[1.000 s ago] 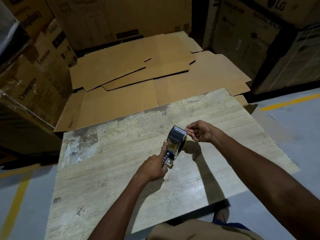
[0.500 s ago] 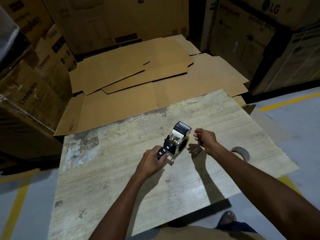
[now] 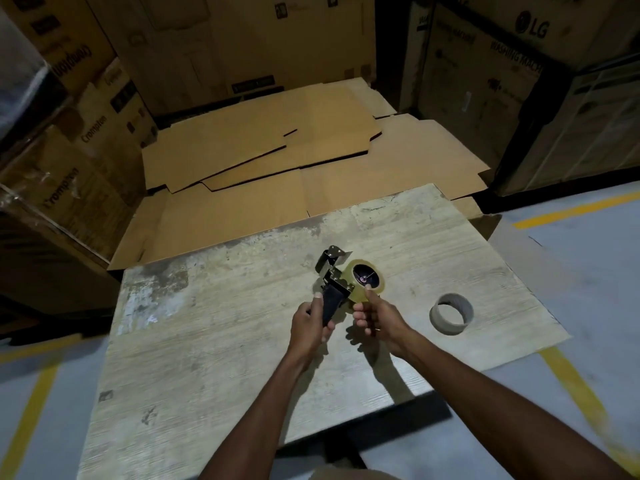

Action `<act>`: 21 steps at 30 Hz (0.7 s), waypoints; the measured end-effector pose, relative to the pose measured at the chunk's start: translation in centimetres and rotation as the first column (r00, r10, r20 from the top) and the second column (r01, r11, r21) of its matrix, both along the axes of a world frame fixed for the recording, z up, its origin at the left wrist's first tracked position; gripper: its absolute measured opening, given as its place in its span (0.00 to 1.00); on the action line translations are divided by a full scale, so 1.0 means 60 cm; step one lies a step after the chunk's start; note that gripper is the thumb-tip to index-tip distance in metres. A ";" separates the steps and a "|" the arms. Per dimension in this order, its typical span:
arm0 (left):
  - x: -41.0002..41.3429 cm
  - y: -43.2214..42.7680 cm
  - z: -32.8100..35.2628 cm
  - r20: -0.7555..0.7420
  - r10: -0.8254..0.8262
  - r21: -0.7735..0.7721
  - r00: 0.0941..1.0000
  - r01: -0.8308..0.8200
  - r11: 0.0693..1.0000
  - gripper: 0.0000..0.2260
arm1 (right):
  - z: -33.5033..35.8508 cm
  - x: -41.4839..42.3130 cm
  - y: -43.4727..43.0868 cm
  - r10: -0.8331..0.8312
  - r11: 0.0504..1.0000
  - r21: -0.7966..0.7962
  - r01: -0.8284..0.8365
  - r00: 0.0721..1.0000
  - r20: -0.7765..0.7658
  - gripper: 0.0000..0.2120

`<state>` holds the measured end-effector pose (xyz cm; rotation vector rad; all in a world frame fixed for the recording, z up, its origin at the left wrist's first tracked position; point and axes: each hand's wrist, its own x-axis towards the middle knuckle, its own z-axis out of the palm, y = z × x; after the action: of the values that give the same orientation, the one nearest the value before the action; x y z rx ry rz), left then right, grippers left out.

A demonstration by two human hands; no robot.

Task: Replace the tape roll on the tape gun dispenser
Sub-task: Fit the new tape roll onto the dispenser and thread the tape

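The black and metal tape gun [image 3: 333, 285] is held just above the worn wooden table [image 3: 207, 341], its head pointing away from me. My left hand [image 3: 309, 325] is wrapped around its black handle. A yellowish clear tape roll [image 3: 367, 280] sits on the gun's right side, over the hub. My right hand [image 3: 375, 315] pinches the near edge of that roll with thumb and fingers. A bare grey cardboard core [image 3: 451, 313] lies flat on the table to the right of my hands.
Flattened cardboard sheets [image 3: 277, 161] lie on the floor beyond the table. Stacked cartons [image 3: 69, 150] stand at the left, large appliance boxes [image 3: 502, 81] at the back right. Grey floor with yellow lines [image 3: 571, 209] surrounds the table.
The gun has turned so the roll's open side faces up. My right hand came off the tape end and now pinches the roll. The empty core has come into view.
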<state>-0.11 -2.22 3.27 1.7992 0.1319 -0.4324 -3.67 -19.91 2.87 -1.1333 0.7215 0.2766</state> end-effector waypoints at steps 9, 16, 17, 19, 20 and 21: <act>-0.092 -0.023 -0.080 -0.078 0.070 0.140 0.994 -0.059 0.988 0.22 | -0.045 -0.081 -0.055 -0.145 0.986 -0.080 0.146 0.989 0.018 0.17; -0.121 -0.007 -0.109 0.060 -0.332 0.494 0.942 0.261 0.830 0.25 | -0.073 -0.152 -0.066 -0.068 0.993 -0.096 0.065 0.997 -0.034 0.18; -0.124 -0.005 -0.108 0.075 -0.343 0.546 0.936 0.250 0.800 0.27 | -0.076 -0.154 -0.061 -0.060 0.996 -0.073 0.057 0.997 -0.040 0.19; -0.127 0.003 -0.100 0.146 -0.281 0.581 0.948 0.148 0.800 0.29 | -0.079 -0.154 -0.046 -0.027 0.999 -0.025 0.026 0.998 -0.062 0.22; -0.125 0.008 -0.095 0.197 -0.254 0.591 0.947 0.092 0.801 0.26 | -0.079 -0.149 -0.038 0.000 1.000 -0.003 -0.001 0.997 -0.083 0.24; -0.121 0.014 -0.093 0.248 -0.250 0.615 0.936 0.047 0.787 0.21 | -0.081 -0.141 -0.031 0.033 0.999 0.014 -0.031 0.993 -0.115 0.26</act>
<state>-7.39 -1.36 -2.33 2.5050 -0.1207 -0.2100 -12.14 -21.76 -1.99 -1.1245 0.8028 0.3755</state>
